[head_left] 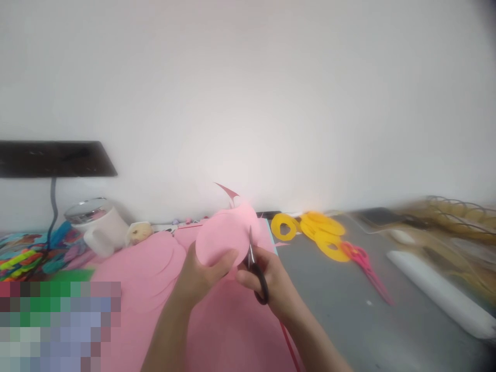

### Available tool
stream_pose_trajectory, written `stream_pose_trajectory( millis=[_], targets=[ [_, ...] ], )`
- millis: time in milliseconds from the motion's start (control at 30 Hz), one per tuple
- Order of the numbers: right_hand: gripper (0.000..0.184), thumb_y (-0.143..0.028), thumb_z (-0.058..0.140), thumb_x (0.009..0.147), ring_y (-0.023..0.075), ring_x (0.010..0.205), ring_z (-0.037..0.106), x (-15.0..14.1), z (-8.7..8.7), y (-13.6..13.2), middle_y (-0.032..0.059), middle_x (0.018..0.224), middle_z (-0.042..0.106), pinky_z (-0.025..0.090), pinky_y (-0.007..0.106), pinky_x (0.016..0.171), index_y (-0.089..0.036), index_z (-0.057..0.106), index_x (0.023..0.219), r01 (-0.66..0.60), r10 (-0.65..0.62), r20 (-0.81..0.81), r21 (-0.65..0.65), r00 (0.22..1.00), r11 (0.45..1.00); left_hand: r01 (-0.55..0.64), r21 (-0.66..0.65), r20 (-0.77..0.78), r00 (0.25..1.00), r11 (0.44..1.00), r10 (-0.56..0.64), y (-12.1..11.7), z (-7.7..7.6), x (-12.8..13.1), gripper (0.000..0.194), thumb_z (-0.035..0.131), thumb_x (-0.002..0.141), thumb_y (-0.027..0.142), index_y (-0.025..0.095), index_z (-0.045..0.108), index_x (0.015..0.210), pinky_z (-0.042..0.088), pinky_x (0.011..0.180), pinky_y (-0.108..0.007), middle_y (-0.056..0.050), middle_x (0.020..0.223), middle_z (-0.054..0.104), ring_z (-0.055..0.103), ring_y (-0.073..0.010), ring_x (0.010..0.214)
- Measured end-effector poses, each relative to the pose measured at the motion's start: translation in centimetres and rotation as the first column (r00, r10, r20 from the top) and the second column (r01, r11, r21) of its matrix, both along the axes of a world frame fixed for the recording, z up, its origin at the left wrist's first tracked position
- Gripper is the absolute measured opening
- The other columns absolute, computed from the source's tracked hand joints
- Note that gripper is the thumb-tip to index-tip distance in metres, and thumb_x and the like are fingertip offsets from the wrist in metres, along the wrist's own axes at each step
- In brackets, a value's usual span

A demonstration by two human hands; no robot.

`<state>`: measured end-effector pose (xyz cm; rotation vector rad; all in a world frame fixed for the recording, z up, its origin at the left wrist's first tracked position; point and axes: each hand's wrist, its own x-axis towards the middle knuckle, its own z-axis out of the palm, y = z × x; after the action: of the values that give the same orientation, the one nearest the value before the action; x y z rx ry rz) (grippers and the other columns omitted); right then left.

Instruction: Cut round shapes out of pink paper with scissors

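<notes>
1. The disc [220, 235] is held up in front of the wall, above the pink sheet [232, 333]; it is clamped in the left grip [205, 276], with the thumb laid across its lower face.
2. The scissors [262, 281] are clamped in the right grip [271, 276], with the blades pointed upward at the right edge of the disc. Whether the blades are parted or closed cannot be told.
3. More pink paper is seen behind the blades, and a narrow strip [228, 190] stands up beyond the disc. Whether both belong to one piece is not clear.
4. For a smooth curve, the disc should be turned into the blades by the left grip, while the scissors are best held at a near-constant angle.
5. Cutting should be done deep in the blades, in long strokes; if the tips are snapped shut, a notched edge may result.
6. The left thumb should be shifted back before the cutting line is brought near it.
7. The paper appears thin and likely to flex; it should be supported close to the cut, and any hanging waste should be directed away from the blades.
8. The stack [135, 263] at the left and the yellow rings [323, 232] on the surface [325, 310] at the right should be left undisturbed.
</notes>
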<state>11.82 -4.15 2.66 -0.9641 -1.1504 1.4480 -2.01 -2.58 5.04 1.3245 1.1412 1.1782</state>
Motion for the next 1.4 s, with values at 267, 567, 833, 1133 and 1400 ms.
stream_pose_trajectory(
  millis=[267,567,833,1133,1400],
  targets=[
    [0.036,-0.032,0.082,0.057,0.0057,0.047,0.027,-0.10,-0.37,-0.23,-0.0087,0.051,0.039,0.023,0.020,0.044,-0.018,0.049,0.061,0.004,-0.004,0.015,-0.029,1.000,1.000,0.035,-0.004,-0.029,0.999,0.999,-0.035,0.04,0.14,-0.33,0.038,0.068,0.069,0.040,0.018,0.068,0.099,0.055,0.074,-0.037,-0.009,0.096,0.073,0.066,-0.0283,0.094],
    [0.029,-0.026,0.079,0.055,0.0064,0.049,0.031,0.02,0.05,-0.04,-0.0077,0.051,0.041,0.023,0.020,0.046,-0.017,0.051,0.059,0.017,-0.016,0.022,-0.051,1.000,0.999,0.004,0.004,0.005,1.000,1.000,-0.004,0.14,0.14,-0.19,0.031,0.068,0.069,0.037,0.017,0.070,0.092,0.056,0.068,-0.037,-0.007,0.082,0.072,0.067,-0.0260,0.081],
    [0.016,-0.023,0.069,0.057,0.0084,0.051,0.037,-0.19,0.19,-0.17,-0.0053,0.053,0.047,0.029,0.021,0.049,-0.016,0.055,0.061,0.063,-0.059,0.071,-0.046,0.996,0.997,-0.013,-0.002,0.029,0.999,1.000,0.013,0.44,-0.45,-0.54,0.020,0.068,0.069,0.033,0.016,0.059,0.064,0.033,0.042,-0.023,0.005,0.045,0.044,0.042,-0.0097,0.045],
    [0.010,-0.016,0.063,0.056,0.0080,0.049,0.040,-0.26,0.38,-0.32,-0.0050,0.049,0.049,0.031,0.020,0.047,-0.016,0.053,0.056,0.088,-0.083,0.063,-0.075,0.995,0.993,-0.025,0.012,0.062,0.998,1.000,0.024,0.31,-0.26,-0.15,0.016,0.068,0.068,0.029,0.015,0.061,0.067,0.031,0.041,-0.022,0.007,0.043,0.038,0.037,-0.0084,0.043],
    [0.008,-0.016,0.063,0.057,0.0080,0.047,0.041,-0.36,0.51,-0.27,-0.0051,0.049,0.051,0.032,0.020,0.046,-0.016,0.055,0.056,0.084,-0.079,0.058,-0.085,0.995,0.993,-0.045,0.009,0.053,0.998,0.999,0.044,0.32,-0.25,-0.09,0.022,0.066,0.070,0.033,0.017,0.056,0.059,0.031,0.040,-0.022,0.007,0.041,0.039,0.038,-0.0084,0.042]
  ],
)
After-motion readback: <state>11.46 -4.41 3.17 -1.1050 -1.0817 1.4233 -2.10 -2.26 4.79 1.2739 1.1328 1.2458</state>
